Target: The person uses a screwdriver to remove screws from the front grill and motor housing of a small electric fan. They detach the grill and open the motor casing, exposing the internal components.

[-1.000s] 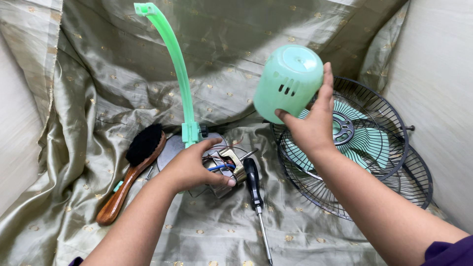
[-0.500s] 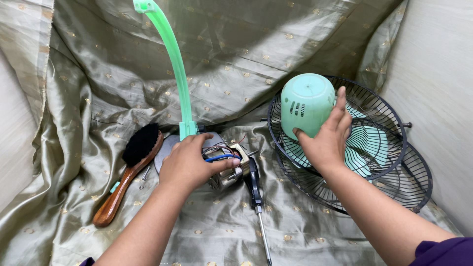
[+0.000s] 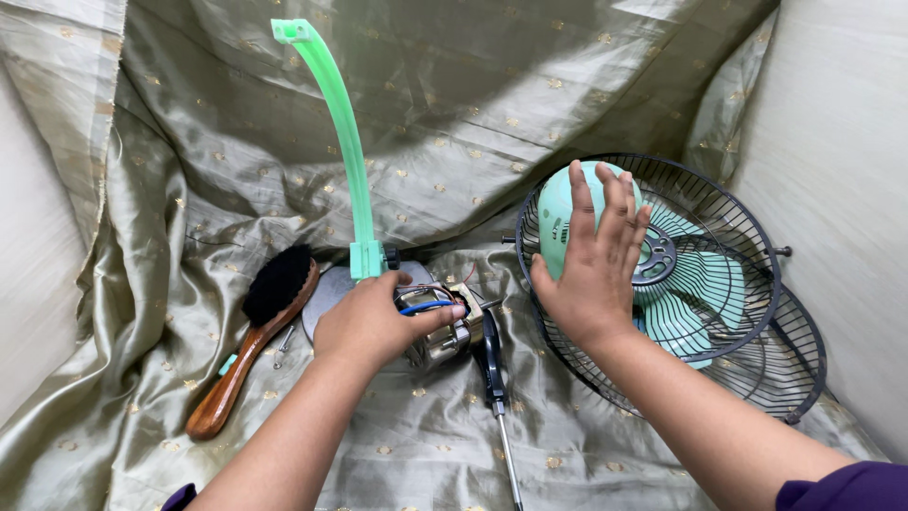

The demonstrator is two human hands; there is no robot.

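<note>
While two hands point(image 3: 591, 274) work, two grilles point(image 3: 728, 218) (stacked) lie.

The right hand point(image 3: 594, 270) carries the mint-green motor cover point(image 3: 567, 216) down from mid-air into the black wire fan guard point(image 3: 719, 213), and its fingers now spread flat over the cover instead of gripping it
</note>
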